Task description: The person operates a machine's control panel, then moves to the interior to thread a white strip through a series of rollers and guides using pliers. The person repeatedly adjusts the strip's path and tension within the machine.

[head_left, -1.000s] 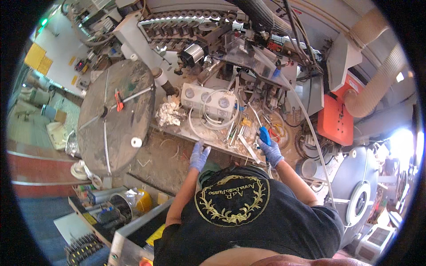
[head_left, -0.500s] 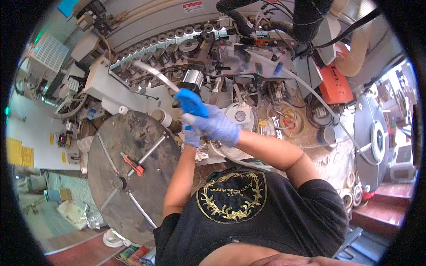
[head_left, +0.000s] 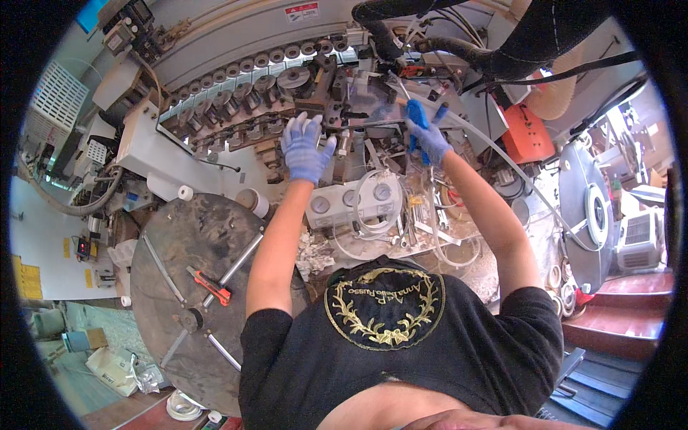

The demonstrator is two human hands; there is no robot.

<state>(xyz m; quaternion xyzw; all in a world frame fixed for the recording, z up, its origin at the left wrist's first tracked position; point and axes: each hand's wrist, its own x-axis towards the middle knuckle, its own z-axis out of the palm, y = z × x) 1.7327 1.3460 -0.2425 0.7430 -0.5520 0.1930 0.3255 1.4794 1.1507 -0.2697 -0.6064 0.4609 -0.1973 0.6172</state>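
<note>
Both gloved hands have been raised into the machine; the left hand [head_left: 304, 149] is spread open beside the roller row [head_left: 244, 89]; the right hand [head_left: 428, 136] is clamped on a blue-handled tool [head_left: 414, 116], above the gauge panel [head_left: 351, 204].

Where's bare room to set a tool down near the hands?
The round metal table is mostly bare, apart from its bars and the red cutter. Crowded: the gauge box and the tubing around the left hand and right hand.

Blue tool [head_left: 416, 118] partly behind right hand [head_left: 430, 143]
</note>
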